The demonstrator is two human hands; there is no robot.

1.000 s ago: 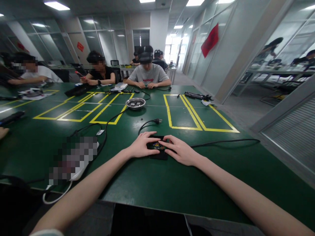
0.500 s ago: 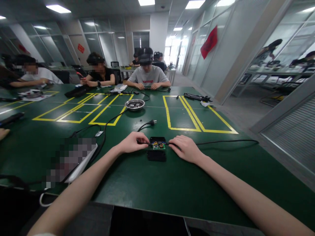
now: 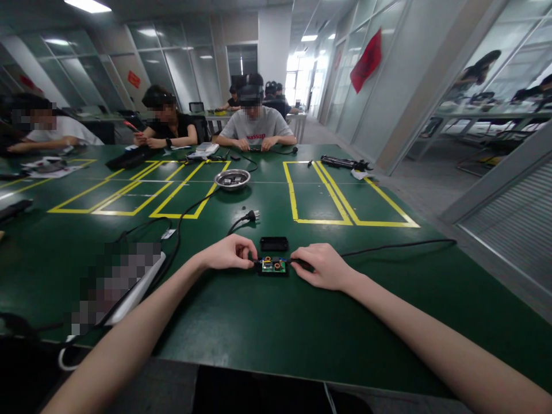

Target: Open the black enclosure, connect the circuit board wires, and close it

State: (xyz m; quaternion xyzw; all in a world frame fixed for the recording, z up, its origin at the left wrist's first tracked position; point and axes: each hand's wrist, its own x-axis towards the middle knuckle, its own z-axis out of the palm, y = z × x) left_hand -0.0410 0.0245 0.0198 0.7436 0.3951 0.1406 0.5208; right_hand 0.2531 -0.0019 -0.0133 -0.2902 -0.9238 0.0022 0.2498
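Note:
A green circuit board (image 3: 273, 265) with copper coils lies over a black half-shell (image 3: 273, 274), whose near edge shows below it. My left hand (image 3: 230, 252) pinches the black cable at the board's left end. At the other end, my right hand (image 3: 318, 265) is closed on the second black cable (image 3: 401, 248), which trails off to the right. Just beyond the board rests another black half-shell (image 3: 274, 244), apart from it. A black plug (image 3: 251, 215) on a cord lies past my left hand.
A metal bowl (image 3: 232, 180) with small parts stands farther back on the green table (image 3: 224, 322). Yellow tape outlines (image 3: 323, 221) mark the surface. At left lies a white-edged device (image 3: 137, 293), partly blurred. Across the table a person in grey (image 3: 256, 127) works with both hands.
Both hands have brought the board and its cables nearer to me, from between the two half-shells onto the near one. The far half-shell now stands apart. The view has shifted slightly.

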